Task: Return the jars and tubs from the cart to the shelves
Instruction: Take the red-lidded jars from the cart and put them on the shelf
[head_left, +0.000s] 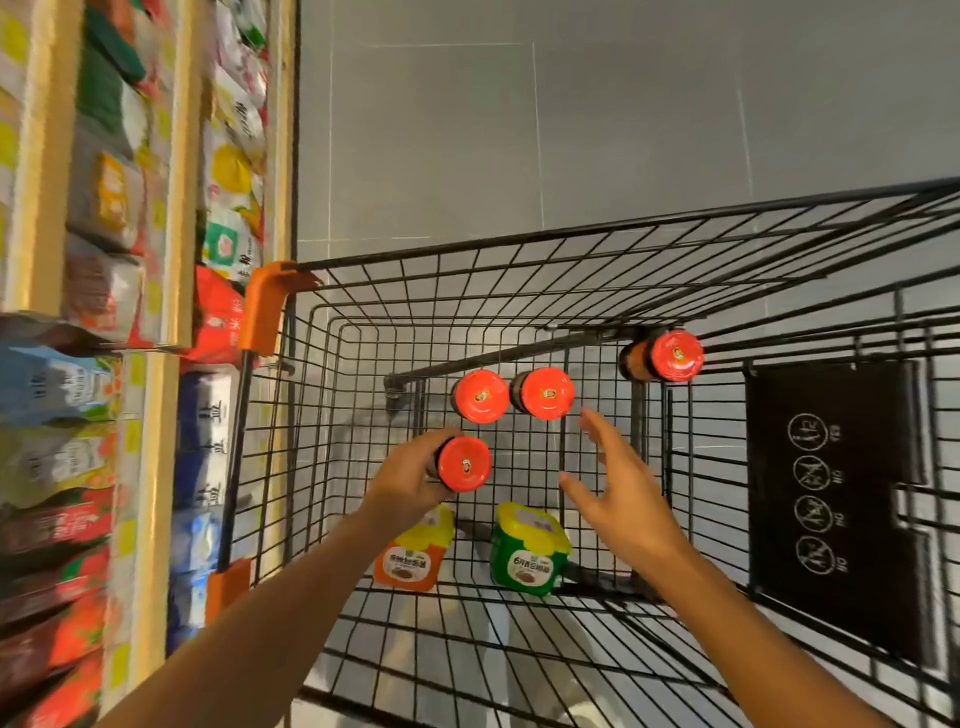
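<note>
Floor: grey tiles (571, 130) with pale seams, seen beyond and through the cart.
Cart: black wire basket (519, 270) with orange corner guards, standing just right of the shelves; a black sign panel (836, 499) hangs on its right side.
Shelves: wooden shelving (171, 208) on the left, packed with blurred bags and packets.
Left hand: left hand (410, 480) curled round a red-lidded jar (464, 464), held inside the cart.
Right hand: right hand (623, 493) spread wide, fingers straight, holding nothing, above the cart floor.
Loose jars: two jars (480, 396), (545, 393) side by side at the far end; a third (670, 356) far right.
Tubs: orange tub (410, 561) and green tub (527, 556), both yellow-lidded, near end.
</note>
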